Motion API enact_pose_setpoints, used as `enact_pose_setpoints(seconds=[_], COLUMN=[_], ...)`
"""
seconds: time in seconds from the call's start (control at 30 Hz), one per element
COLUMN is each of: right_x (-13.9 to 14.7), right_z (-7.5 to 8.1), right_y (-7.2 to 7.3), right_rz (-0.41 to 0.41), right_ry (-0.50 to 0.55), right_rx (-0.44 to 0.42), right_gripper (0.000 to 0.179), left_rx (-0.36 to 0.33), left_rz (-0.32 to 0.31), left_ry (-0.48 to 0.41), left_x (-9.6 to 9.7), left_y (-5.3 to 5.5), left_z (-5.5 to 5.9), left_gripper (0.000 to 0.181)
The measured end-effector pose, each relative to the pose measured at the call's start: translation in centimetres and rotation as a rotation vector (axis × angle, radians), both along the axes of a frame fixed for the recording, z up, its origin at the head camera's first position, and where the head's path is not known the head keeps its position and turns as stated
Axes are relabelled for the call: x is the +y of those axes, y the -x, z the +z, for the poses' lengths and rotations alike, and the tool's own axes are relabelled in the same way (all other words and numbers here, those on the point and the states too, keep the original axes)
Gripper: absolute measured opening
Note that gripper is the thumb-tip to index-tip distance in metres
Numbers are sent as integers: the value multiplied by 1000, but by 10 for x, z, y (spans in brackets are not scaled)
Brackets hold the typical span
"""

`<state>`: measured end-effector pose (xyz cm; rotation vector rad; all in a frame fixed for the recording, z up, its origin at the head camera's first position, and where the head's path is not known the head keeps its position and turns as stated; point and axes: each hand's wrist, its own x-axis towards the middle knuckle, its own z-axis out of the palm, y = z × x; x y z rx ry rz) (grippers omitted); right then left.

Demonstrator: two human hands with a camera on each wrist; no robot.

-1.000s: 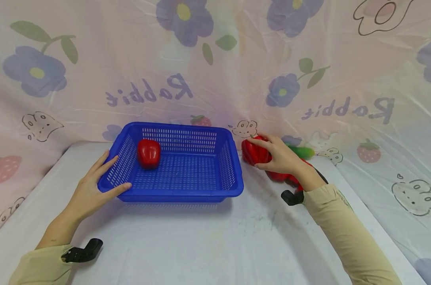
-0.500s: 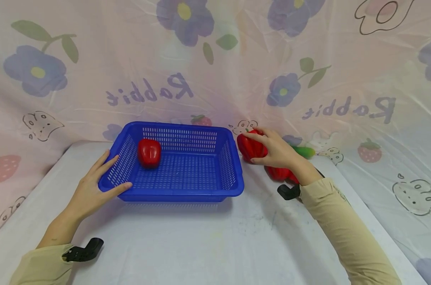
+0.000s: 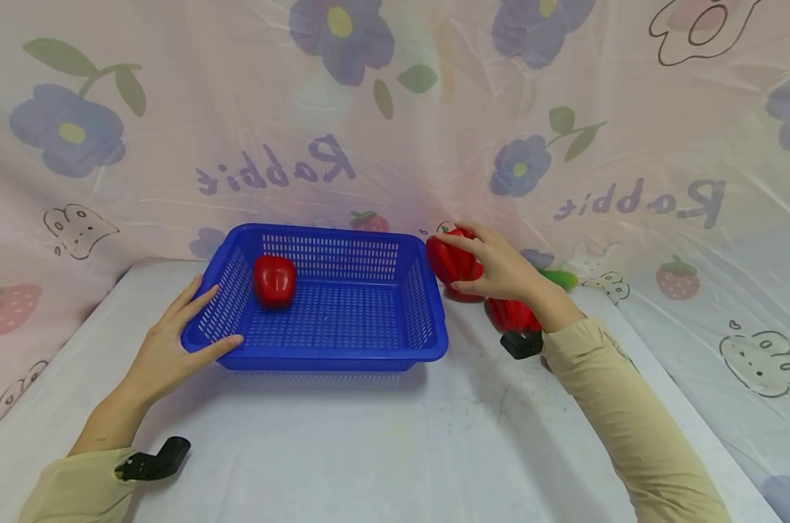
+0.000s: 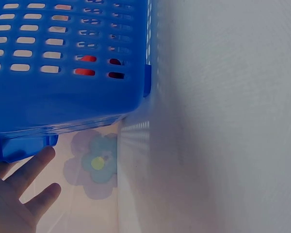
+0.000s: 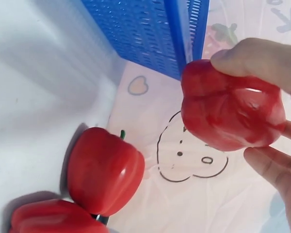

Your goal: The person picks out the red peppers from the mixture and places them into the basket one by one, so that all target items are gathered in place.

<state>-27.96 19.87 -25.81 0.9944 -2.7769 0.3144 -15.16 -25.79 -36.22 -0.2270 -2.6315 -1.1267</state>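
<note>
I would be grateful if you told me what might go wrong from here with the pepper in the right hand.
The held red bell pepper looks close to the blue basket's rim and might bump it; the left hand is at the opposite end, so the basket could swing. The pepper is glossy and may slip from the right hand. Another red bell pepper nearby might get brushed.

Support surface (image 3: 343,443): white, marked with faint grey smudges (image 3: 473,407) right of centre; a blue perforated basket (image 3: 332,354) stands on it; to the basket's right lie a red bell pepper (image 5: 106,172) and, close by, a second red pepper (image 5: 52,219); a green item (image 3: 560,280) beyond them is mostly hidden.
</note>
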Motion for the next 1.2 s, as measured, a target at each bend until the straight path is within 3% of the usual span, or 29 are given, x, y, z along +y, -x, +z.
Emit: enact_pose_setpoints(seconds=[0.6, 1.2], right_x=[-27, -54], right_z=[14, 13], right_y=[6, 9], right_rz=[33, 92], right_ry=[56, 94], right_rx=[12, -9], right_gripper=[81, 79], left_rx=[-6, -6], left_rz=[0, 4], left_ry=[-6, -14], left_x=[0, 1], left_y=[-1, 0], left_z=[0, 0], left_gripper=[84, 84])
